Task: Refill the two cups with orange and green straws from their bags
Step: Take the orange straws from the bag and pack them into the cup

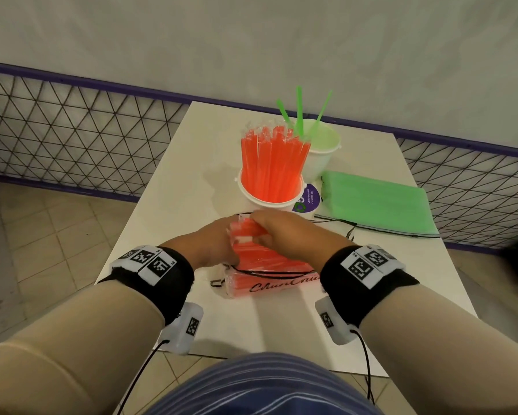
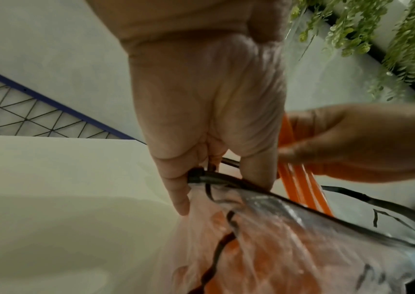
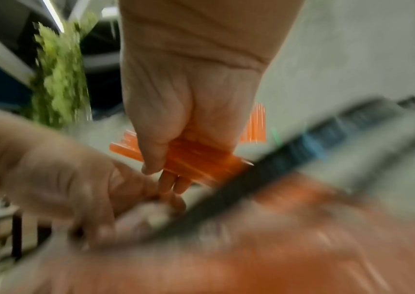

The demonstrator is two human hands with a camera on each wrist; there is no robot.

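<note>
L hand pinches orange bag rim near table front edge; R hand grips orange straws.

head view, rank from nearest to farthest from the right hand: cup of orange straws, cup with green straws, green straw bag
From the right hand:
1. cup of orange straws, just beyond the hand.
2. green straw bag, lying flat to the right.
3. cup with green straws, at the back, behind the orange cup.

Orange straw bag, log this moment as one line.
left hand: pinches clear orange-straw bag rim | right hand: grips orange straw bundle | green cup: three straws
</note>
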